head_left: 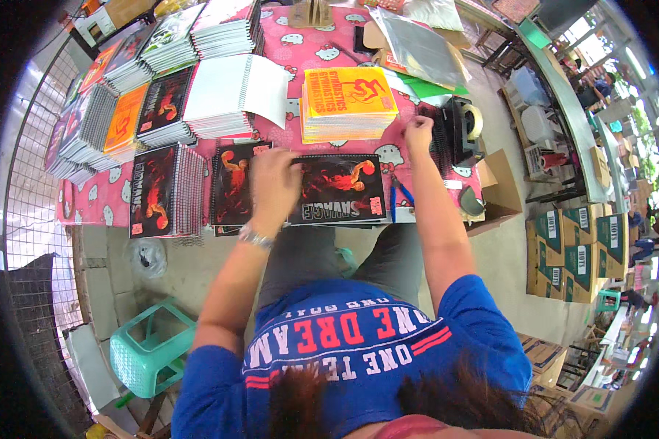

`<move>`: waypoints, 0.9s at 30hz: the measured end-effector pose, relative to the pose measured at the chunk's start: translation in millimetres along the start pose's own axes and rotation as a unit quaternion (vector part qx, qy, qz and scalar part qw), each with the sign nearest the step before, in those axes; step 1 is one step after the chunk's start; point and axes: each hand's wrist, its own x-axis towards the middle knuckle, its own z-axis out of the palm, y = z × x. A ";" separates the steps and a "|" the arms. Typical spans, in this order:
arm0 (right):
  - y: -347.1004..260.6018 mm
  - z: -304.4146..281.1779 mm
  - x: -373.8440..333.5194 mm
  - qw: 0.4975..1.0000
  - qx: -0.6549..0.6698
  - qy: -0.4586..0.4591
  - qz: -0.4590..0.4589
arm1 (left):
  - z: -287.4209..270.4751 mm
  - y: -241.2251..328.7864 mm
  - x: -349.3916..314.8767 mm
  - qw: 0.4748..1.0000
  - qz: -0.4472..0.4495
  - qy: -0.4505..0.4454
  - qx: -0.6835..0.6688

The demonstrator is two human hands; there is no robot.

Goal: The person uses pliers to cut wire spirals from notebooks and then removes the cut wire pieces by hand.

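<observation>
My left hand (pixel 277 179), slightly smeared by motion, is over the inner edges of two black notebooks. The left notebook (pixel 232 183) and the right notebook (pixel 340 189) both carry a red, flame-like figure. Whether the fingers grip a cover I cannot tell. My right hand (pixel 419 134) is raised at the right side of the table, with its fingers pinched together. Anything between them is too small to make out. Beside it lie black binding coils (pixel 439 135) and a black tape dispenser (pixel 464 132). Blue pens (pixel 400 197) rest just right of the notebooks.
A pink patterned cloth (pixel 278 36) covers the table. Stacks of spiral notebooks, including a white-paged stack (pixel 227 95) and a yellow-covered stack (pixel 350 102), stand around my hands. Clear plastic sheets (pixel 421 47) lie at the far right. A green stool (pixel 146 347) stands at lower left.
</observation>
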 end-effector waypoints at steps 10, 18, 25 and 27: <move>-89.1 -143.1 -96.1 0.915 0.282 -0.245 0.153 | 118.4 13.8 30.2 0.981 0.011 -0.171 -0.093; -85.0 -133.8 -144.5 0.962 0.151 -0.190 -0.124 | 44.7 57.8 49.0 0.976 0.130 -0.069 -0.162; -122.4 -151.0 -158.3 0.925 0.120 -0.261 -0.250 | -19.6 100.3 24.8 0.968 0.227 -0.105 -0.036; -126.9 -151.8 -158.2 0.925 0.111 -0.266 -0.246 | -14.4 95.4 21.5 0.968 0.216 -0.125 -0.019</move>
